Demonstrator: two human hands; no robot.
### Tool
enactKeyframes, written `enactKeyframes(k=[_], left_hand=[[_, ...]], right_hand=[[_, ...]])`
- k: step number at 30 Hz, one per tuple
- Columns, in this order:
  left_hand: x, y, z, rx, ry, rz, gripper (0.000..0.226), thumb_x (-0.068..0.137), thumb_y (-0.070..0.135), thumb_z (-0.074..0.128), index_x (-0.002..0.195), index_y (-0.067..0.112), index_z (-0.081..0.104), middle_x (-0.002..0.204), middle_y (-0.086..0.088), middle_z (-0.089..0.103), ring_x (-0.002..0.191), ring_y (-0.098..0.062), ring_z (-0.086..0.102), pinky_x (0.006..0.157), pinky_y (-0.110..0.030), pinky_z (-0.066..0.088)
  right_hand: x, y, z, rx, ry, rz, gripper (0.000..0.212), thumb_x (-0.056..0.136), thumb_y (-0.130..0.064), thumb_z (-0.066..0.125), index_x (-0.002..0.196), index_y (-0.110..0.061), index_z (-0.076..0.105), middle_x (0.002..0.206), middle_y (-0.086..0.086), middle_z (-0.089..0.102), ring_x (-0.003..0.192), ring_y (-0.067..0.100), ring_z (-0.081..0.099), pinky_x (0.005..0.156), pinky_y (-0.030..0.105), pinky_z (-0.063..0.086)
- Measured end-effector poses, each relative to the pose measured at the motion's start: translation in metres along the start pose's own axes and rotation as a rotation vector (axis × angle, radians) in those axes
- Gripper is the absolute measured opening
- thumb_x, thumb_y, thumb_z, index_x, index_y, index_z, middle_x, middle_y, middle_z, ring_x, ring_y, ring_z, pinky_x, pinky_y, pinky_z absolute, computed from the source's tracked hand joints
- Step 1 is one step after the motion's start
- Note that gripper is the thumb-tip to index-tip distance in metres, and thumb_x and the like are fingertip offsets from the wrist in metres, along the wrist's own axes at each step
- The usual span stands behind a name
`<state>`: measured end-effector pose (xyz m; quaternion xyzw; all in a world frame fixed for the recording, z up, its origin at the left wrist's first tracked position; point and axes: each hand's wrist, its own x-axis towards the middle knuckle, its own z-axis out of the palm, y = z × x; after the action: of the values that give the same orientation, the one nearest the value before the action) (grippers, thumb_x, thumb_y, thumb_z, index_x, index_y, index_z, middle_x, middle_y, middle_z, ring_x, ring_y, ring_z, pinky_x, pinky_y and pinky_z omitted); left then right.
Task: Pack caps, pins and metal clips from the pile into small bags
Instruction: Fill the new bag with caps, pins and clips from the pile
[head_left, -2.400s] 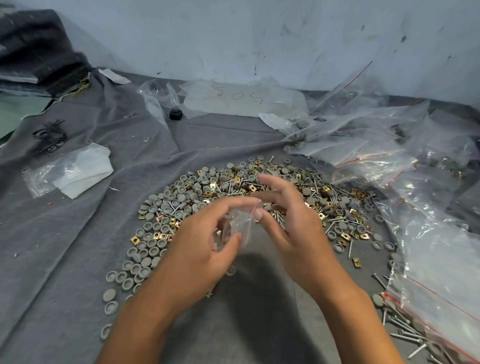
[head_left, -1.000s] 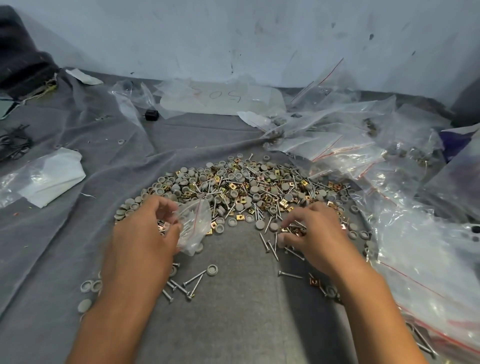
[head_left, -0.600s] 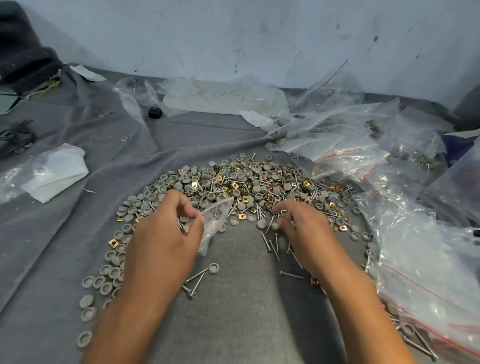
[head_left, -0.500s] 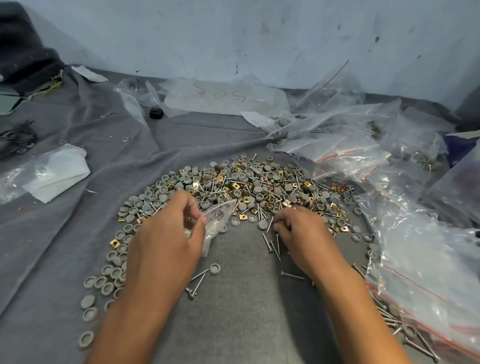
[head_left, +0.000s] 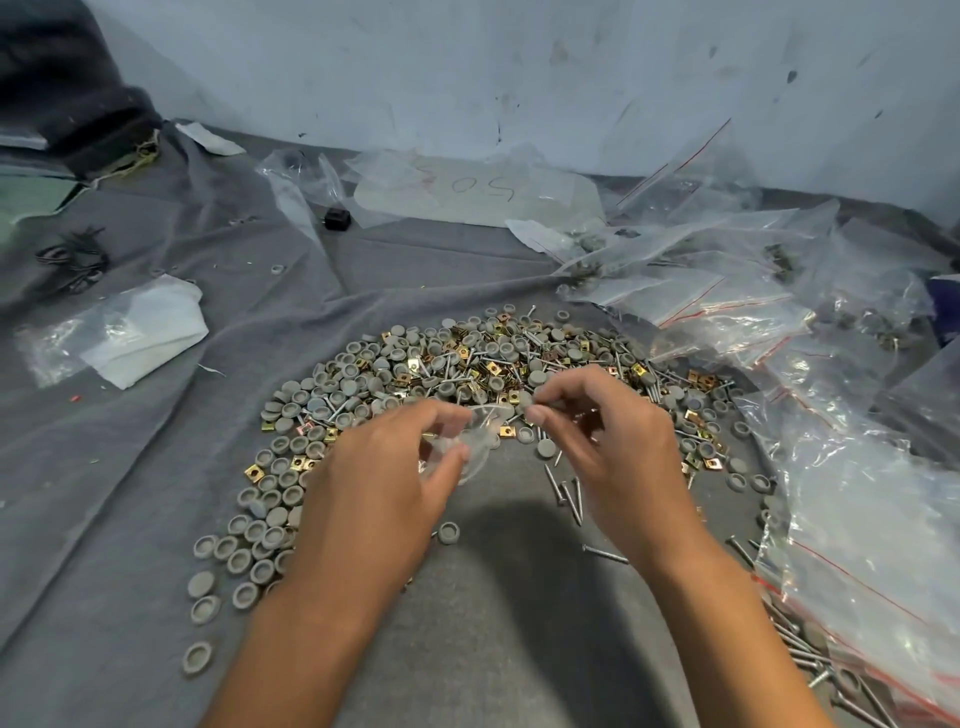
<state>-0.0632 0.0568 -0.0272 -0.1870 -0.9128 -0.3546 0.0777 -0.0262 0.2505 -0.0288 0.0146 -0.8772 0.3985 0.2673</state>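
While my head camera looks down at the grey cloth (head_left: 130, 519), I see both hands raised just above the near edge of the pile (head_left: 467, 374). My left hand (head_left: 384, 478) pinches a small clear bag (head_left: 467, 441) between thumb and fingers. My right hand (head_left: 608, 447) has its fingers curled, thumb and forefinger pressed together at the bag's mouth; they seem to pinch something small, but I cannot tell what. The pile spreads in an arc of grey caps (head_left: 249, 551), brass-coloured metal clips (head_left: 254, 472) and steel pins (head_left: 569, 493). One loose cap (head_left: 448, 532) lies just below my left hand. Clear bags with red seal lines (head_left: 857, 545) heap up on the right, a folded white sheet in plastic (head_left: 140, 332) lies well off to the left.
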Motion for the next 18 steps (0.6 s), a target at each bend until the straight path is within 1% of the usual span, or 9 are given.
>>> enactKeyframes(k=[3,5,7,9,11,13,16,17,18], left_hand=[[0.0,0.002,0.0,-0.001,-0.037,0.011,0.029,0.084,0.043,0.076,0.111,0.043,0.066,0.1,0.028,0.067,0.084,0.006,0.064,0.074,-0.033,0.056],[-0.001,0.003,0.0,-0.013,-0.042,0.017,0.03,0.083,0.043,0.076,0.111,0.043,0.066,0.099,0.028,0.066,0.084,0.005,0.063,0.075,-0.035,0.056],[-0.001,0.004,0.0,-0.017,-0.037,0.024,0.028,0.084,0.045,0.076,0.11,0.043,0.065,0.098,0.027,0.065,0.084,0.005,0.062,0.074,-0.033,0.055],[-0.001,0.005,-0.001,-0.026,-0.04,0.022,0.027,0.085,0.047,0.074,0.11,0.043,0.065,0.098,0.026,0.065,0.083,0.005,0.062,0.073,-0.032,0.055],[-0.001,0.006,-0.001,-0.038,-0.046,0.014,0.029,0.085,0.046,0.074,0.111,0.042,0.065,0.099,0.026,0.066,0.084,0.005,0.062,0.074,-0.033,0.056],[-0.001,0.007,-0.001,-0.056,-0.046,0.002,0.032,0.084,0.045,0.075,0.114,0.041,0.066,0.101,0.026,0.066,0.085,0.005,0.063,0.075,-0.035,0.056],[-0.002,0.007,-0.002,-0.069,-0.037,-0.015,0.036,0.082,0.043,0.077,0.116,0.043,0.065,0.103,0.029,0.065,0.085,0.008,0.062,0.078,-0.033,0.057],[-0.002,0.006,-0.003,-0.071,-0.035,-0.019,0.037,0.082,0.042,0.078,0.117,0.043,0.065,0.104,0.03,0.065,0.085,0.009,0.062,0.078,-0.033,0.057],[-0.002,0.005,-0.003,-0.076,-0.031,-0.022,0.037,0.082,0.041,0.078,0.117,0.044,0.065,0.104,0.03,0.065,0.085,0.009,0.062,0.077,-0.032,0.057]], right_hand=[[-0.002,-0.016,0.009,-0.02,-0.02,-0.179,0.012,0.087,-0.021,0.075,0.098,-0.019,0.071,0.09,-0.015,0.066,0.083,-0.005,0.06,0.076,0.006,0.043],[-0.005,-0.016,0.012,-0.062,-0.046,-0.2,0.018,0.086,-0.013,0.078,0.102,-0.018,0.074,0.096,-0.011,0.067,0.088,-0.006,0.06,0.082,0.006,0.043],[-0.007,-0.014,0.013,-0.057,-0.035,-0.195,0.021,0.088,-0.009,0.077,0.106,-0.019,0.076,0.101,-0.008,0.066,0.092,-0.004,0.06,0.085,0.008,0.043],[-0.008,-0.014,0.015,-0.054,-0.03,-0.204,0.025,0.089,-0.008,0.075,0.111,-0.02,0.074,0.103,-0.008,0.065,0.094,-0.002,0.06,0.084,0.011,0.046],[-0.008,-0.013,0.018,-0.071,-0.055,-0.197,0.029,0.088,-0.013,0.076,0.116,-0.02,0.072,0.105,-0.011,0.065,0.089,-0.001,0.06,0.082,0.017,0.05],[-0.008,-0.01,0.019,-0.083,-0.045,-0.161,0.029,0.088,-0.02,0.075,0.116,-0.022,0.07,0.105,-0.012,0.065,0.086,-0.001,0.059,0.08,0.017,0.05],[-0.001,0.007,0.008,-0.09,0.096,-0.024,0.019,0.09,-0.014,0.073,0.106,-0.024,0.069,0.1,-0.012,0.065,0.086,-0.004,0.058,0.078,0.006,0.04],[0.001,0.014,0.002,-0.123,0.081,0.063,0.02,0.091,-0.014,0.073,0.104,-0.027,0.068,0.1,-0.012,0.065,0.087,-0.005,0.057,0.077,0.004,0.039],[0.001,0.021,-0.001,-0.17,0.013,0.161,0.02,0.091,-0.017,0.073,0.104,-0.031,0.067,0.101,-0.011,0.066,0.087,-0.004,0.057,0.077,0.006,0.041]])
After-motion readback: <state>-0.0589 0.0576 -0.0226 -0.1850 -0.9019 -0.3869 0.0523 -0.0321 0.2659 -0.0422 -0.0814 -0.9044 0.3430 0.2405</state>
